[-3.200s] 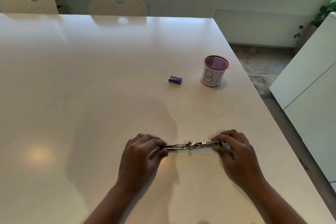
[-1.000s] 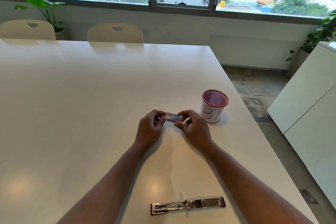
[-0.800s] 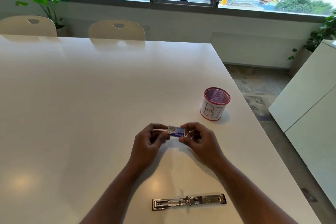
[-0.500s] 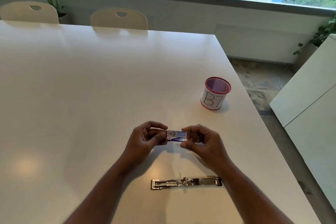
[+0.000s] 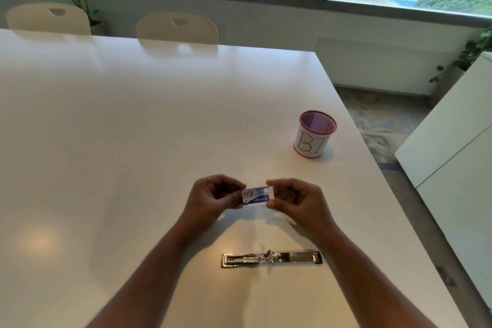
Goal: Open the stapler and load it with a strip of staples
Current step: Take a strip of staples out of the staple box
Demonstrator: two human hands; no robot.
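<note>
The metal stapler [image 5: 271, 258] lies folded out flat on the white table [image 5: 133, 141], near the front edge between my forearms. Above it, I hold a small blue-and-white staple box [image 5: 257, 195] a little over the table. My left hand [image 5: 213, 197] pinches the box's left end. My right hand [image 5: 295, 200] pinches its right end with thumb and forefinger. The box looks closed, and no staple strip is visible.
A red mesh cup [image 5: 315, 133] with a white paper label stands at the right, near the table's right edge. Two cream chairs [image 5: 177, 28] stand at the far side. A white cabinet [image 5: 452, 146] is off to the right.
Both hands left the flat stapler on the table, reached to the staple box near the cup, picked it up and brought it back toward me. Now they hold it above the stapler.
</note>
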